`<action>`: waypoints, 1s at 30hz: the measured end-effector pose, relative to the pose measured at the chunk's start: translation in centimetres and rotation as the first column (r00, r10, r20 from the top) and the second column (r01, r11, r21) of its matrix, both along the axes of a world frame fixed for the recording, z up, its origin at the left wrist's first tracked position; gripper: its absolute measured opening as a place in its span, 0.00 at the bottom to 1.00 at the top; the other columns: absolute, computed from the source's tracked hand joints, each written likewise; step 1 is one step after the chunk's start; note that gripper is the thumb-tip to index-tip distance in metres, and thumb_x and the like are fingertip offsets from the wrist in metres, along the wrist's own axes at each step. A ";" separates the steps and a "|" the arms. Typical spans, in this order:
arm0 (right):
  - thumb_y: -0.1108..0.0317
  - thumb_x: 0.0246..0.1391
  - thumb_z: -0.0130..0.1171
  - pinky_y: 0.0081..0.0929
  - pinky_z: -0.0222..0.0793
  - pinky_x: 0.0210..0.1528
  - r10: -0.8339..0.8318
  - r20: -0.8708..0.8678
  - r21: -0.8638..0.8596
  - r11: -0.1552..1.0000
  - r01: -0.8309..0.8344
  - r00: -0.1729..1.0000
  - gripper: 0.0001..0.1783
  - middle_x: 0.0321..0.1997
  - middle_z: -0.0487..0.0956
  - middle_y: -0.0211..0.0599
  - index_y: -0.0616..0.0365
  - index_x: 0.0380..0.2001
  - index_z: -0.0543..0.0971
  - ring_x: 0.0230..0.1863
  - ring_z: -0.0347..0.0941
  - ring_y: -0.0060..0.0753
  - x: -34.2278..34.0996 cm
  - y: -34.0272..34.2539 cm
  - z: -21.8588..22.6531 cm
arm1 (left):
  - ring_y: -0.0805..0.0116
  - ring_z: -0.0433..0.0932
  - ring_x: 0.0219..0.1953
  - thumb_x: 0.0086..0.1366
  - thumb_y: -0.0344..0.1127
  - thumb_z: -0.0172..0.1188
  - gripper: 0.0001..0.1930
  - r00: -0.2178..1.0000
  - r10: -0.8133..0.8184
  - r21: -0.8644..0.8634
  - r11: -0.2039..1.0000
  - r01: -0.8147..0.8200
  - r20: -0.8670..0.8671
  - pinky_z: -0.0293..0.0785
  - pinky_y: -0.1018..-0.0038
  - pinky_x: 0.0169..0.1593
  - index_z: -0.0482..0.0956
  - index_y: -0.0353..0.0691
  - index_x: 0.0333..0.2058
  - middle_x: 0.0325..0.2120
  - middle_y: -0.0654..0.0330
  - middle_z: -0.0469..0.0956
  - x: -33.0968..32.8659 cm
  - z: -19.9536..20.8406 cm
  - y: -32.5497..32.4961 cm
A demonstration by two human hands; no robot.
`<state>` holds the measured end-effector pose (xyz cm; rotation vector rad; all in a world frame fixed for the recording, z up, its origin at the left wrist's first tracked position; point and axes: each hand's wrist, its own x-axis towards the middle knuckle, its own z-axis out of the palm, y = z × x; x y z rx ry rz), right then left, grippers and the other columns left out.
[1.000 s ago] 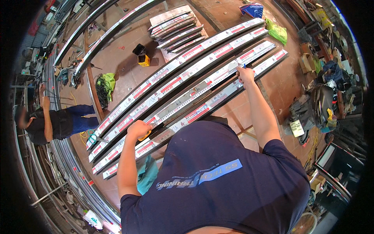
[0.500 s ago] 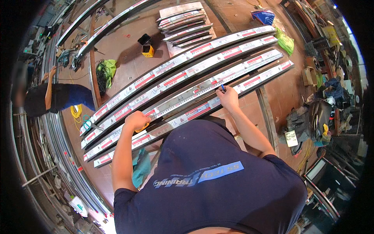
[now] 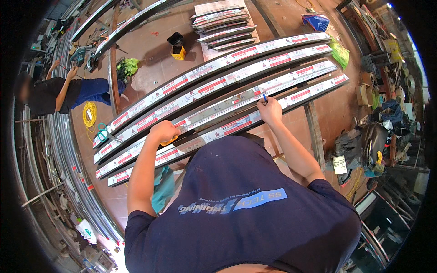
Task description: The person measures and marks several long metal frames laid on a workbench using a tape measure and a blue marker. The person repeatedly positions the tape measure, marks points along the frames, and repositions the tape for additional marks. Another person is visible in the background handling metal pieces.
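Several long metal bars with white and red protective film lie side by side across my front. My left hand is closed around an orange-yellow tape measure, its case mostly hidden by my fingers. The pale tape blade runs from it to the right along the second-nearest bar. Pinched in my right hand is a blue pen, held upright beside the blade. Whether its tip touches the bar is hidden. Below both hands runs the nearest bar.
Teal-handled scissors rest on the bars' left ends. Beyond the bars are a yellow box and a stack of shorter filmed pieces. A co-worker is at the left, near a coiled yellow cable.
My view has shifted slightly. Both my hands keep about the same places on the bars, still holding the tape measure and pen. The co-worker's arms and legs have moved a little.
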<state>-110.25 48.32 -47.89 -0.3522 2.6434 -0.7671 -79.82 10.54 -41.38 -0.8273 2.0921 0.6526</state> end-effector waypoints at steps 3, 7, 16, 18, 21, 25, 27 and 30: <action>0.57 0.62 0.70 0.51 0.84 0.47 -0.014 -0.009 0.000 1.000 0.014 1.000 0.13 0.33 0.91 0.51 0.56 0.38 0.92 0.40 0.91 0.60 0.3 -0.3 -0.1 | 0.38 0.90 0.44 0.67 0.61 0.74 0.29 0.999 -0.023 0.039 0.999 0.025 -0.035 0.85 0.49 0.51 0.94 0.33 0.36 0.39 0.38 0.90 0.3 -1.2 -0.7; 0.56 0.60 0.71 0.52 0.84 0.47 0.077 0.001 0.016 0.997 -0.077 0.997 0.13 0.33 0.91 0.49 0.55 0.37 0.92 0.40 0.91 0.57 3.3 -2.5 0.2 | 0.36 0.89 0.41 0.68 0.59 0.74 0.30 0.985 -0.123 0.079 0.988 0.133 -0.119 0.83 0.48 0.48 0.92 0.30 0.34 0.36 0.35 0.89 0.4 -1.9 -1.4; 0.57 0.63 0.69 0.57 0.84 0.50 0.138 0.057 -0.016 0.990 -0.137 0.989 0.14 0.37 0.92 0.52 0.56 0.38 0.92 0.43 0.90 0.63 5.5 -4.0 1.3 | 0.36 0.88 0.37 0.69 0.56 0.72 0.28 0.977 -0.104 0.120 0.985 0.127 -0.184 0.83 0.48 0.47 0.92 0.28 0.33 0.32 0.34 0.87 0.4 -1.2 -1.3; 0.57 0.63 0.69 0.57 0.84 0.50 0.123 0.062 -0.058 0.991 -0.119 0.990 0.14 0.37 0.91 0.53 0.57 0.38 0.92 0.43 0.90 0.63 5.8 -4.1 1.4 | 0.34 0.88 0.37 0.68 0.58 0.72 0.29 0.993 -0.031 0.101 0.994 0.042 -0.111 0.83 0.47 0.47 0.92 0.29 0.33 0.33 0.33 0.87 0.7 -0.9 -1.1; 0.56 0.61 0.72 0.53 0.83 0.49 0.081 0.131 -0.044 0.996 -0.076 0.988 0.14 0.35 0.91 0.49 0.56 0.38 0.92 0.42 0.90 0.60 5.7 -4.3 1.6 | 0.33 0.89 0.39 0.67 0.59 0.73 0.29 0.997 -0.008 0.043 0.999 0.011 -0.072 0.84 0.46 0.48 0.92 0.30 0.32 0.35 0.31 0.87 0.8 -0.1 -0.2; 0.57 0.61 0.72 0.50 0.84 0.48 0.127 0.079 0.001 0.992 -0.127 0.989 0.13 0.35 0.92 0.43 0.54 0.39 0.93 0.41 0.91 0.53 5.8 -4.5 1.7 | 0.35 0.91 0.51 0.70 0.56 0.71 0.28 0.999 -0.028 -0.143 0.989 0.024 -0.026 0.87 0.49 0.57 0.94 0.29 0.43 0.45 0.33 0.91 0.4 1.3 2.0; 0.57 0.61 0.72 0.49 0.84 0.48 0.112 0.089 -0.029 0.994 -0.110 0.990 0.13 0.34 0.92 0.43 0.54 0.39 0.93 0.40 0.91 0.53 6.1 -4.7 1.7 | 0.35 0.91 0.56 0.73 0.56 0.69 0.29 1.000 -0.025 -0.148 0.989 0.025 0.001 0.86 0.49 0.62 0.93 0.28 0.48 0.49 0.34 0.91 -0.1 2.0 2.4; 0.57 0.61 0.72 0.48 0.84 0.48 0.098 0.117 -0.032 0.995 -0.095 0.988 0.13 0.34 0.92 0.42 0.54 0.39 0.93 0.40 0.91 0.51 6.4 -4.7 1.9 | 0.37 0.90 0.58 0.74 0.57 0.68 0.29 1.000 -0.026 -0.156 0.987 0.027 0.004 0.86 0.49 0.65 0.93 0.29 0.49 0.52 0.34 0.91 -0.4 2.6 2.9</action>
